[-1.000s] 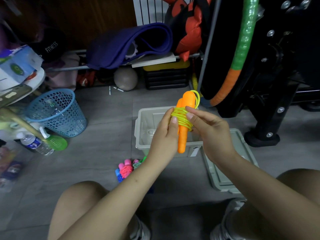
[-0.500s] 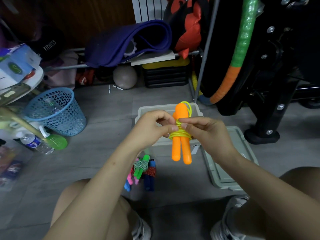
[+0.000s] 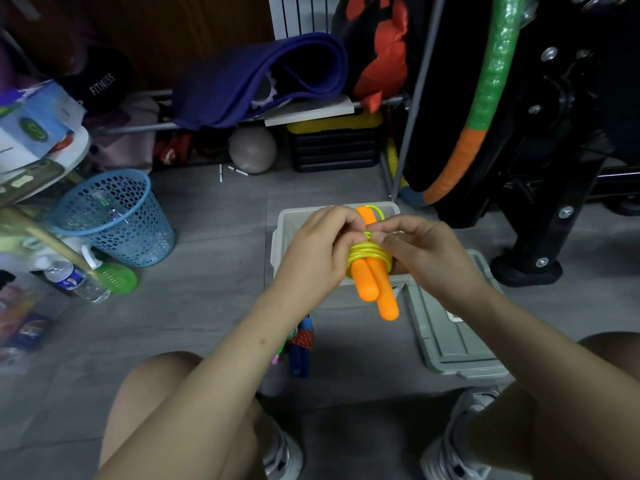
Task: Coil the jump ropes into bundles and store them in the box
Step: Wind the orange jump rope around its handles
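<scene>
I see both hands raised together above the grey box on the floor. The left hand and right hand each curl their fingers round a jump rope, pinching its yellow cord, which is wound tightly round two orange handles that point down. The box lid lies just to the right. More bundled ropes lie on the floor below my left forearm. A blue basket stands far left.
</scene>
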